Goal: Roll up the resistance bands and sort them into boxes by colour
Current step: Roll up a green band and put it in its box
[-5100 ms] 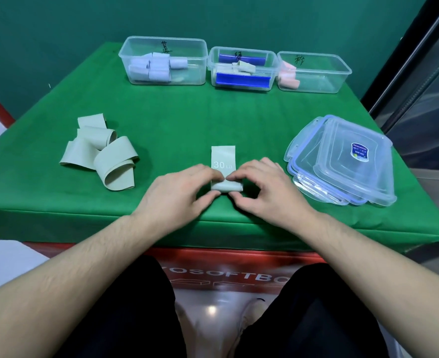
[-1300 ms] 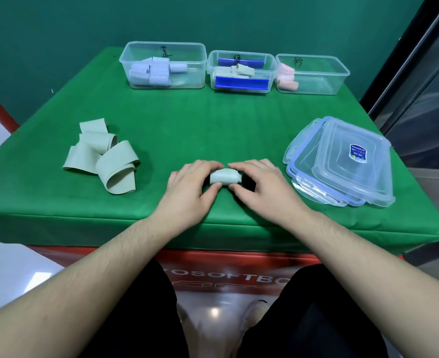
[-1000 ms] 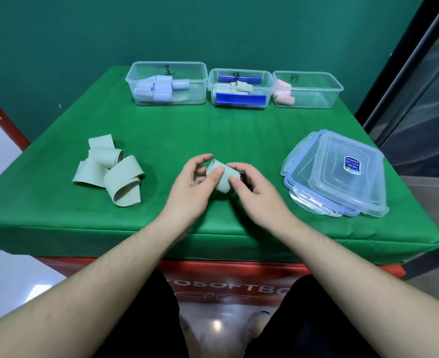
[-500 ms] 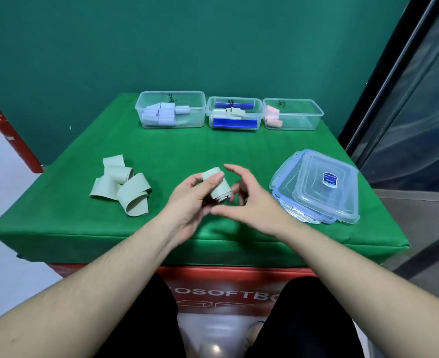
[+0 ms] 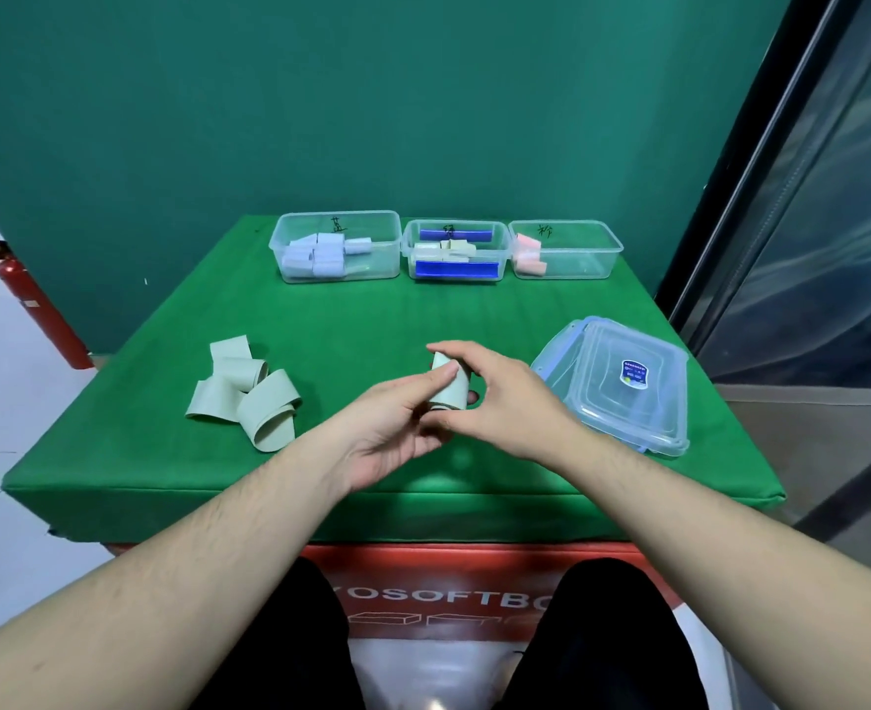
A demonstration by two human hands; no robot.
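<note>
Head view: a person's left hand (image 5: 397, 422) and right hand (image 5: 510, 397) both pinch a rolled pale green band (image 5: 449, 387), held upright above the table (image 5: 372, 325) near the middle of its near edge. Three clear boxes line the far edge. The left box (image 5: 338, 246) holds several pale blue rolls (image 5: 315, 256). The middle box (image 5: 456, 251) holds pale green rolls (image 5: 448, 250) between two dark blue strips, whether inside the box or part of it cannot be told. The right box (image 5: 566, 248) holds pink rolls (image 5: 528, 256) at its left end. Loose pale green bands (image 5: 249, 389) lie in a heap toward the left edge. Clear lids (image 5: 622, 384) sit stacked by the right edge.
</note>
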